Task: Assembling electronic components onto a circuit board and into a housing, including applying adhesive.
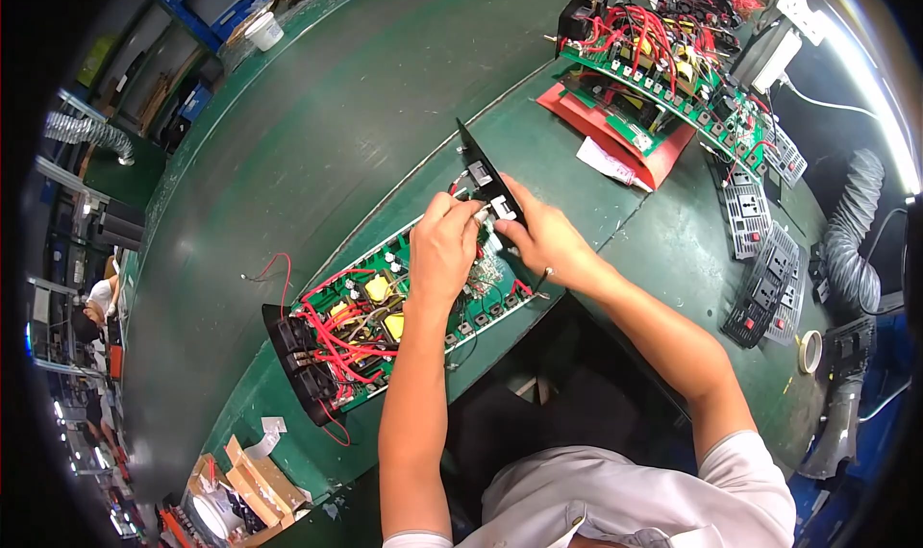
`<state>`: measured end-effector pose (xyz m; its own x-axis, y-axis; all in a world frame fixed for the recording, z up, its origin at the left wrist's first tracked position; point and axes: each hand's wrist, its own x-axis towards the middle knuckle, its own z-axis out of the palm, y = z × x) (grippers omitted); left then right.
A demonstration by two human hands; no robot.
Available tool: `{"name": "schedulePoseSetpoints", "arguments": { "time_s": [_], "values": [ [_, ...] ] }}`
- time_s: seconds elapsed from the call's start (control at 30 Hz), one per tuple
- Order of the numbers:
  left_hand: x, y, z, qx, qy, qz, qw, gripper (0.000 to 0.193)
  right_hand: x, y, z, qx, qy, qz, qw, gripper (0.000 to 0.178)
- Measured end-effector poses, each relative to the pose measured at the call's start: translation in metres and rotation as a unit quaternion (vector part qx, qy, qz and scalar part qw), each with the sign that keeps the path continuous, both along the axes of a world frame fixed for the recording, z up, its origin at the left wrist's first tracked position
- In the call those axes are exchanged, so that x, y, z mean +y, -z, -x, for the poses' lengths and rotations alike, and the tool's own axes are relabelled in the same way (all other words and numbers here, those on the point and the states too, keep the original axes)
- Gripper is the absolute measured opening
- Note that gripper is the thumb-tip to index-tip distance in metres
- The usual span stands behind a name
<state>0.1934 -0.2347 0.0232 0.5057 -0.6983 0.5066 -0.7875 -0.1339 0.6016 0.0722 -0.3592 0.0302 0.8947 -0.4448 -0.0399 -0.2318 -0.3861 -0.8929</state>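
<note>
A green circuit board (385, 308) with red wires and yellow parts lies on the green bench in front of me. A black panel with fans (298, 356) stands at its left end, and a black socket panel (486, 173) stands tilted at its right end. My left hand (444, 245) pinches small wires or a connector just behind the socket panel. My right hand (543, 236) grips the lower edge of that socket panel and holds it up.
A stack of wired boards (663, 62) sits on a red tray (615, 130) at the back right. Black socket panels (764, 260) lie along the right, with a tape roll (810, 351) and a grey hose (856, 231). A cardboard box (245, 485) stands front left.
</note>
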Motion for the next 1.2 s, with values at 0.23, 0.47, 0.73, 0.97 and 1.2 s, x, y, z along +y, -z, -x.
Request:
{"name": "schedulePoseSetpoints", "arguments": {
  "time_s": [0.23,0.47,0.73,0.97,1.2],
  "values": [
    [-0.004,-0.004,-0.001,-0.009,0.003,-0.014,1.000,0.018,-0.009,0.009,-0.002,-0.090,-0.027,0.108,0.990,0.065],
    [0.025,-0.033,-0.010,0.200,0.033,0.034,0.979,0.039,-0.047,-0.016,0.039,-0.031,-0.021,0.174,0.984,0.066],
    [0.052,-0.072,0.067,0.027,0.238,-0.095,0.966,0.036,-0.007,-0.023,0.089,0.012,-0.099,0.063,0.993,0.034],
    [0.023,-0.046,0.082,-0.050,0.196,-0.182,0.962,0.043,0.020,0.021,0.081,-0.004,0.013,0.110,0.994,0.017],
    [0.021,-0.032,0.070,-0.180,0.081,-0.176,0.964,0.026,0.006,0.002,0.070,0.006,0.063,0.130,0.990,0.028]
  ]
}}
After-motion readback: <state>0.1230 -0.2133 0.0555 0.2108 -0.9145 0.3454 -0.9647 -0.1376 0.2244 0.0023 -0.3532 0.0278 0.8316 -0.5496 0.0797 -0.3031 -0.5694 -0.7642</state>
